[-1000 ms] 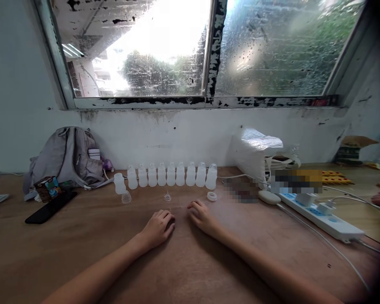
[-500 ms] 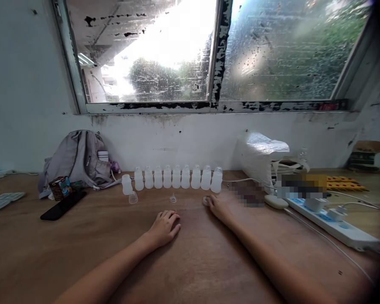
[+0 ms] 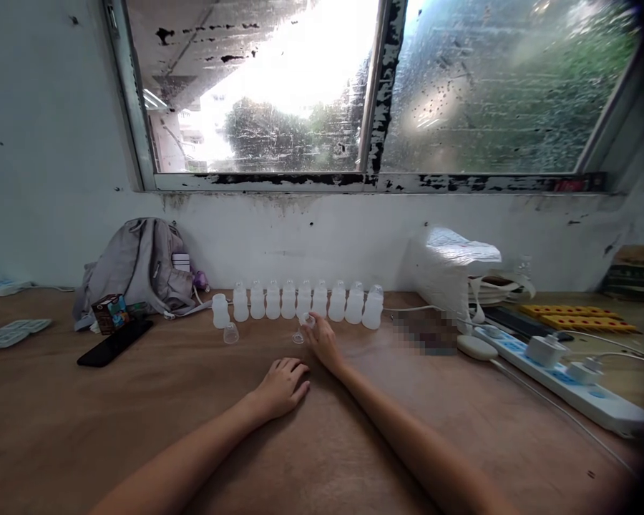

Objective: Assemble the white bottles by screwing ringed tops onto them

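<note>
My right hand (image 3: 322, 341) pinches a small translucent ring-like piece (image 3: 306, 321) just in front of the middle of a row of frosted bottles (image 3: 338, 303). Under it, a small clear part (image 3: 298, 337) lies on the table. My left hand (image 3: 283, 386) rests palm down on the wood, fingers slightly apart, with nothing visible in it. The row's bottles stand upright with clear covers on top. At the left end is an uncovered bottle (image 3: 220, 312), and a clear cap (image 3: 230, 333) sits in front of it.
On the wooden table (image 3: 139, 422), a grey backpack (image 3: 144, 265), small box (image 3: 110, 313) and black phone (image 3: 115, 343) are at left. At right are a white bag (image 3: 445, 272), round white device (image 3: 476, 347), power strip (image 3: 563, 379) with cables, and yellow strips (image 3: 577, 318).
My right hand has moved left from the row's right end to its middle, carrying the small piece, now lifted. My left hand stays resting. The view has shifted slightly.
</note>
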The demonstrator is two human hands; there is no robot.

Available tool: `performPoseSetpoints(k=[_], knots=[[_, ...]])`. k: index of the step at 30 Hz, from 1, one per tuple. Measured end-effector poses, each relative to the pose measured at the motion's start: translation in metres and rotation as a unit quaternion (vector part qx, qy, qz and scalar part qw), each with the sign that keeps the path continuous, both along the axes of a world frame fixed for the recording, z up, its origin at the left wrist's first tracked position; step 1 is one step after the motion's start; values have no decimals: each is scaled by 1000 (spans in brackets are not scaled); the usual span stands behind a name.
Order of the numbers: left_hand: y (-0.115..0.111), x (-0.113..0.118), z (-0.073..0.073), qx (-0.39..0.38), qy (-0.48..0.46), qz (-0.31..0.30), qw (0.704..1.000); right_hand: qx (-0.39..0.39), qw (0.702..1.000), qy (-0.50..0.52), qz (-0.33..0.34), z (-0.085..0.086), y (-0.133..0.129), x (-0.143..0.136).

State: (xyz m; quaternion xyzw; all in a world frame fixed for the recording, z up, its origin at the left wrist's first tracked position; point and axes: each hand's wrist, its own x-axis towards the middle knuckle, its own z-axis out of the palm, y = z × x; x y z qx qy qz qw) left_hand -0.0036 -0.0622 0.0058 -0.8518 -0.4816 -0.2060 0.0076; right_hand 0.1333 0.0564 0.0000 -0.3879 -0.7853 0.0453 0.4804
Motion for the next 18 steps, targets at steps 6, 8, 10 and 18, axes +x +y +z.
performPoseSetpoints(k=[6, 8, 10, 18], knots=[[1, 0, 0, -1, 2, -3, 1000, 12, 998, -65, 10, -5, -5, 6], [1, 0, 0, -2, 0, -1, 1000, 11, 998, -65, 12, -4, -5, 7], [1, 1, 0, -3, 0, -1, 1000, 7, 997, -74, 26, -4, -4, 7], [0, 0, 1, -5, -3, -5, 1000, -96, 979, -177, 42, -12, 8, 4]])
